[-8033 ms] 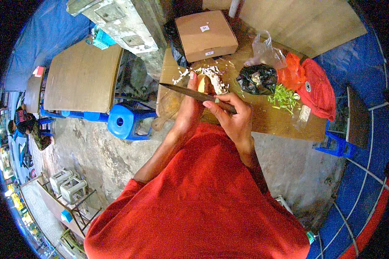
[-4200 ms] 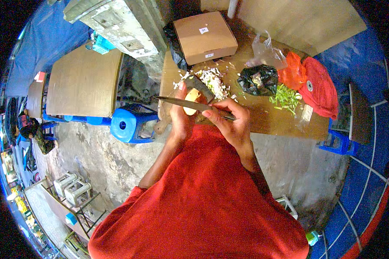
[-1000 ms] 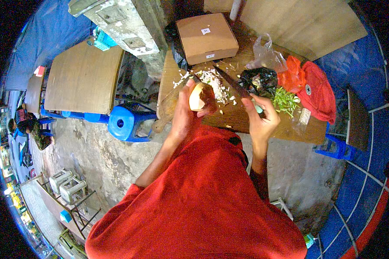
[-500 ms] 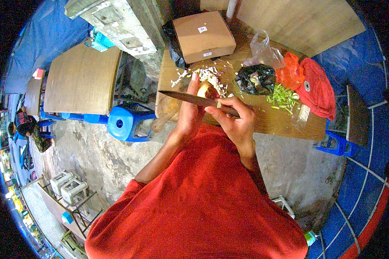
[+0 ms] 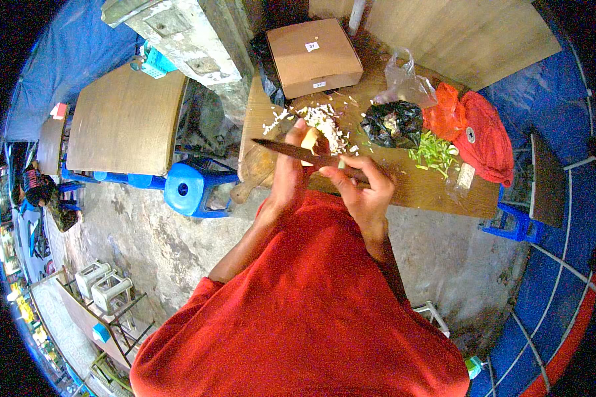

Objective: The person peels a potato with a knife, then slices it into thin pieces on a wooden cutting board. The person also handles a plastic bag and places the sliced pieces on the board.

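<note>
My right hand [image 5: 366, 188] is closed on the handle of a knife [image 5: 291, 152]. Its long dark blade points left and crosses in front of my left hand [image 5: 290, 173]. My left hand is curled with its thumb up, around a pale yellow piece of food [image 5: 309, 140] with a reddish-brown side. The blade lies against or just in front of that piece; whether it cuts in, I cannot tell. Beyond the hands, chopped white bits [image 5: 323, 119] are strewn about. A wooden cutting board [image 5: 259, 167] with a handle sits partly under my left hand.
On the wooden table [image 5: 404, 192] are a cardboard box [image 5: 314, 58], a black plastic bag [image 5: 392, 123], chopped green pieces [image 5: 434, 153], a clear bag [image 5: 404, 83], an orange bag [image 5: 447, 109] and red cloth [image 5: 487, 139]. A blue stool [image 5: 187, 188] stands left.
The knife and my right hand have shifted slightly right, and the blade tip sits a little farther right. My left hand still grips the pale piece.
</note>
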Demonstrator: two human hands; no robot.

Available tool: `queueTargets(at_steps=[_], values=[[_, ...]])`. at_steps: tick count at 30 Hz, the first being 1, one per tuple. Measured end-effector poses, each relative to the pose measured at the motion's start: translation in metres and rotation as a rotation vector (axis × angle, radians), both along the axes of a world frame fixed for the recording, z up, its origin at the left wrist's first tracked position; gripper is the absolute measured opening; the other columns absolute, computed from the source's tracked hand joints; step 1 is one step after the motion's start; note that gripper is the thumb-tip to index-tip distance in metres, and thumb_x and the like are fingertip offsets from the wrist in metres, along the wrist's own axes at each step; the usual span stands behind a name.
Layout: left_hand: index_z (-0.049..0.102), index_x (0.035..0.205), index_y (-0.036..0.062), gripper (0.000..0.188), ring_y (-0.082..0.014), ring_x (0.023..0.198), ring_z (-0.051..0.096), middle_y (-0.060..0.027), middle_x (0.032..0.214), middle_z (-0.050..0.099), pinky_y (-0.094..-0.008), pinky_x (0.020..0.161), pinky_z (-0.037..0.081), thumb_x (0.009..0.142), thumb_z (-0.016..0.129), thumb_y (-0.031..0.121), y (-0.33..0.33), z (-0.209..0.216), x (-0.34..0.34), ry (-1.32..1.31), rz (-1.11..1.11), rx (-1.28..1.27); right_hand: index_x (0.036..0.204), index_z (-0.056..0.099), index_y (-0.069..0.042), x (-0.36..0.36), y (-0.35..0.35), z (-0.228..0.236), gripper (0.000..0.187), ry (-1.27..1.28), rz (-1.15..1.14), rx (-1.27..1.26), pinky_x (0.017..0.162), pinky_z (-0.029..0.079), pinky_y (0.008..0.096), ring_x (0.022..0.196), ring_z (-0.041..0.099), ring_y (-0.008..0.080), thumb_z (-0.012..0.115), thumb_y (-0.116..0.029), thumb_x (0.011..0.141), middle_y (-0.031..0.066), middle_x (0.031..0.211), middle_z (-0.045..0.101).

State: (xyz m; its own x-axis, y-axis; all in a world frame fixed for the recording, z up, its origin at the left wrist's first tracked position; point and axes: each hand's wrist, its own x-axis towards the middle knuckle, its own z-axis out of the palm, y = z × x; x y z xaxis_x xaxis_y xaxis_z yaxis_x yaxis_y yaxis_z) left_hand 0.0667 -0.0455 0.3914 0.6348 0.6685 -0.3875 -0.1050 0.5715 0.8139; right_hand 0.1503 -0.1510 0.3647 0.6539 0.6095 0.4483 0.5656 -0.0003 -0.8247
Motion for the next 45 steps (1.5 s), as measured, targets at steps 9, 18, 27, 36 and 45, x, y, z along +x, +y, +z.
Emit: queueTargets(at_steps=[9,18,27,36,45], values=[[0.056,0.087,0.0118,0.038,-0.0073,0.067,0.051,0.0023,0.075,0.055,-0.0222,0.059,0.039,0.095,0.038,0.044,-0.002,0.006,-0.003,0.112,-0.029,0.123,0.082,0.065,-0.007,0.007,-0.006,0.002,0.025,0.098,-0.002,-0.018,0.051,0.048,0.0281,0.057,0.061,0.0135,0.082,-0.020,0.068,0.0065,0.068,0.065],[0.057,0.094,0.0046,0.040,-0.0182,0.074,0.059,-0.0087,0.081,0.060,-0.0291,0.065,0.050,0.090,0.049,0.044,0.002,-0.013,-0.014,-0.204,0.031,-0.053,0.085,0.066,-0.004,0.024,-0.010,0.010,0.022,-0.010,-0.108,-0.056,0.050,0.047,0.0242,0.059,0.059,0.0085,0.080,-0.015,0.071,0.0034,0.067,0.065],[0.059,0.079,0.0082,0.057,-0.0098,0.056,0.048,-0.0019,0.068,0.058,-0.0243,0.050,0.033,0.094,0.031,0.055,-0.001,-0.010,-0.005,-0.062,-0.047,-0.077,0.083,0.065,-0.004,0.012,-0.010,0.013,0.025,0.195,0.084,-0.013,0.052,0.045,0.0232,0.058,0.056,0.0081,0.080,-0.021,0.071,0.0030,0.068,0.065],[0.061,0.079,0.0093,0.054,-0.0105,0.054,0.051,-0.0025,0.062,0.057,-0.0231,0.047,0.035,0.094,0.034,0.053,0.005,-0.016,-0.007,-0.017,-0.163,-0.109,0.083,0.065,-0.005,0.012,-0.006,0.014,0.028,0.234,0.110,-0.121,0.050,0.043,0.0230,0.057,0.056,0.0082,0.079,-0.027,0.072,0.0033,0.067,0.064],[0.059,0.073,0.0097,0.045,-0.0109,0.043,0.050,-0.0035,0.056,0.058,-0.0224,0.038,0.032,0.087,0.048,0.051,0.010,-0.015,-0.008,-0.002,-0.178,-0.238,0.084,0.065,-0.006,0.010,-0.014,0.027,0.023,0.251,0.193,-0.113,0.052,0.046,0.0241,0.059,0.058,0.0085,0.079,-0.021,0.072,0.0042,0.069,0.065]])
